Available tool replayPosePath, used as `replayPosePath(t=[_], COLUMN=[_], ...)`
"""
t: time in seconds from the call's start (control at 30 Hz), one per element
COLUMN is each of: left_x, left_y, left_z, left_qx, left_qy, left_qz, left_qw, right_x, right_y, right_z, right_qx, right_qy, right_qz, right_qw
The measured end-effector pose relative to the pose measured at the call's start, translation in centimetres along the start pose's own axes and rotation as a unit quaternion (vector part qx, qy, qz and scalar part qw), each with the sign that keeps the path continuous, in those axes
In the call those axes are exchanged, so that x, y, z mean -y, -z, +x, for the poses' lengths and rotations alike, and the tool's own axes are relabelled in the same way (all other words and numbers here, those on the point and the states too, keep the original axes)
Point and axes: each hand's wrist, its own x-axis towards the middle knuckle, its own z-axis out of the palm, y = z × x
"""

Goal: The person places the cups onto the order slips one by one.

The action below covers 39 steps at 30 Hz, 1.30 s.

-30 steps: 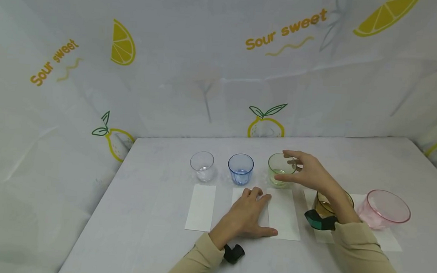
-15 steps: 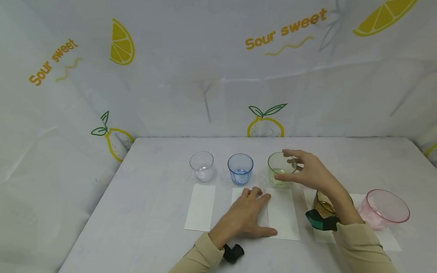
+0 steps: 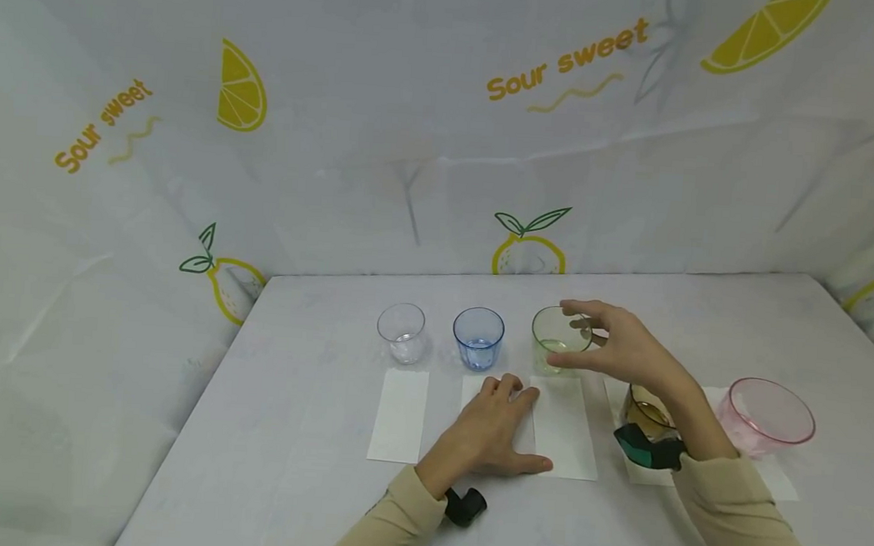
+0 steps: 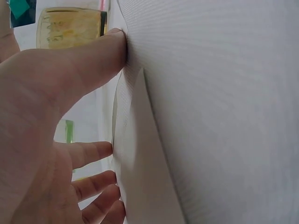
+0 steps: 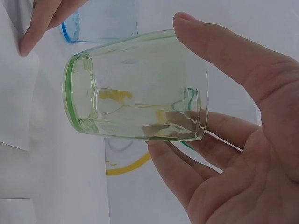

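Observation:
My right hand [image 3: 624,347] holds a pale green glass [image 3: 551,334] between thumb and fingers, near its rim. The glass stands upright behind a white paper strip [image 3: 566,435]. In the right wrist view, the thumb lies along one side of the green glass [image 5: 135,79] and the fingers along the other. My left hand [image 3: 495,431] rests with spread fingers over another white strip [image 3: 472,388], its thumb and index fingertip reaching the strip in front of the green glass. The left wrist view shows thumb and fingertips touching the white paper [image 4: 145,177].
A blue glass [image 3: 478,338] and a clear glass [image 3: 400,338] stand left of the green one. A paper strip [image 3: 400,417] lies before the clear glass. An amber glass [image 3: 642,411], partly behind the right wrist, and a pink glass [image 3: 766,414] stand on papers at the right.
The right wrist has shifted very slightly to the right, while its fingers stay at the green glass. The left hand and the glasses keep their places; the whole head view has drifted a little.

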Motion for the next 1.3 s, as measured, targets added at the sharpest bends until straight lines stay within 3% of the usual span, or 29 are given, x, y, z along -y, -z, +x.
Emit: replayPosePath(t=[0.43, 1.3], left_x=[0.1, 0.1], left_y=[0.0, -0.1], left_z=[0.0, 0.0], left_qx=[-0.001, -0.004], left_qy=[0.0, -0.001], left_qz=[0.007, -0.002], left_qw=[1.0, 1.0], right_x=[0.5, -0.7], right_y=[0.2, 0.0], right_z=[-1.1, -4.3], right_qx=[0.015, 0.056], right_qy=[0.028, 0.074], right_qz=[0.022, 0.059], right_qw=[0.9993, 0.9939])
